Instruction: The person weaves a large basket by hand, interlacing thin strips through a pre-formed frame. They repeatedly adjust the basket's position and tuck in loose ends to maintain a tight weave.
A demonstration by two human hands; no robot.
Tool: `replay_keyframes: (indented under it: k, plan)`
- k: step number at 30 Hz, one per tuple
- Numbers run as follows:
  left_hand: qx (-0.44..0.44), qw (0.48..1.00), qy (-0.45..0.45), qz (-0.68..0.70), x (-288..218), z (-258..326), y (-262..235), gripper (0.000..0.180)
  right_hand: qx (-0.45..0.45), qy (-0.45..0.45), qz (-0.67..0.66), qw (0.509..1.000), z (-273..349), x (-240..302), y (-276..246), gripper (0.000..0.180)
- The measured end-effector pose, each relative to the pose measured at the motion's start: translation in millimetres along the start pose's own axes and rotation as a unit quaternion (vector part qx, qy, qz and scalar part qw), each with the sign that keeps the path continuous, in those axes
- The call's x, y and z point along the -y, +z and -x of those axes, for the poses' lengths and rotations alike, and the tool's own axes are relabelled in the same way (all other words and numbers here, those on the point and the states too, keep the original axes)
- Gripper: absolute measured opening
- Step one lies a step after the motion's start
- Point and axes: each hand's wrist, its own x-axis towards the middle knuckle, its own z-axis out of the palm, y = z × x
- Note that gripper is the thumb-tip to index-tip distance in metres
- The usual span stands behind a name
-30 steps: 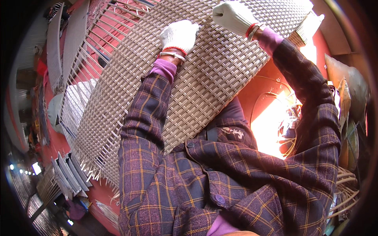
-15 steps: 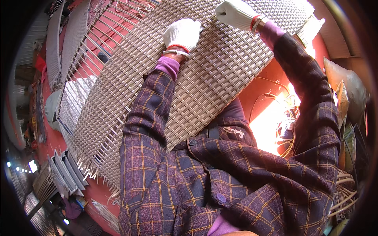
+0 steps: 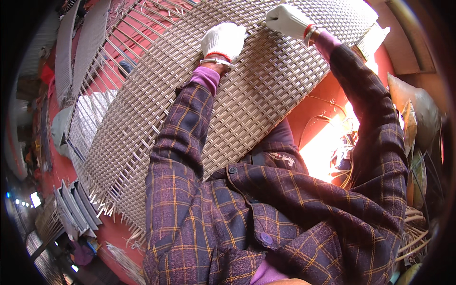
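White-gloved fingers (image 3: 280, 13) over woven panel (image 3: 266, 90); plump bag (image 3: 418, 102) rightward, contents unclear

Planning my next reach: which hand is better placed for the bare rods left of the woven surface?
Probably the left hand: it is nearer the bare rods, over the woven surface. The right hand sits farther right and would likely cross the left.

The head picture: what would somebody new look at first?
Probably the big woven panel, slanting across the middle and top. Over it, near the top edge, are the white-gloved left hand and right hand. A bright patch glares right of centre.
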Motion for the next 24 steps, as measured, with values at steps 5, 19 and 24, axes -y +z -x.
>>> replay_keyframes:
  k: [5, 19, 24]
  plan:
    - [0.016, 0.992, -0.097, 0.076, -3.8, 5.3, -3.2, 0.050, 0.001, -0.065, 0.035, 0.997, 1.0, 18.9, -11.4, 0.019]
    - [0.063, 0.996, -0.067, 0.020, -6.7, 9.9, -41.6, 0.058, -0.031, -0.034, 0.011, 0.999, -3.8, 17.8, 8.8, 0.019]
    - [0.013, 1.000, -0.011, 0.025, 46.8, 90.0, -96.9, 0.049, -0.066, -0.026, -0.161, 0.984, -10.0, 62.7, -2.0, 0.026]
